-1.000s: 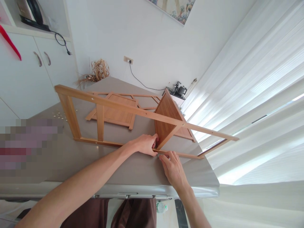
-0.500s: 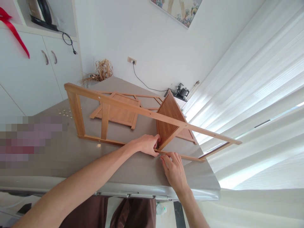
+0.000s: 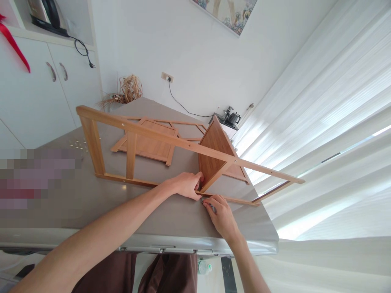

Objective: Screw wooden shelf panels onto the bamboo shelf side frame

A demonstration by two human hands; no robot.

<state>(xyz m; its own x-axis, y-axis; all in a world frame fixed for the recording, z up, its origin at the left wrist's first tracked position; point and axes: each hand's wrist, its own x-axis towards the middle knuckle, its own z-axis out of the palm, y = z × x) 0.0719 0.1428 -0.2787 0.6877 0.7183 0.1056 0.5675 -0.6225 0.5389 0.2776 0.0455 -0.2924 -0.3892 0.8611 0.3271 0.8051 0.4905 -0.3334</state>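
Seemingly part-joined: upright panel (image 3: 214, 140), wooden frame (image 3: 171, 139).
Gripping frame with left fingers (image 3: 194, 195), pinching tiny piece (image 3: 202, 200) alongside with right fingers (image 3: 214, 199); leaving loose-looking panel (image 3: 149, 146) behind frame.

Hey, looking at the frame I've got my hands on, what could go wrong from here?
The frame stands on its long edge, so it might tip or twist if your left hand lets go.

Your right hand pinches a small metal piece at the lower rail; it could slip and drop onto the table.

Small bits lie loose by the frame's left end and may scatter if it swings.
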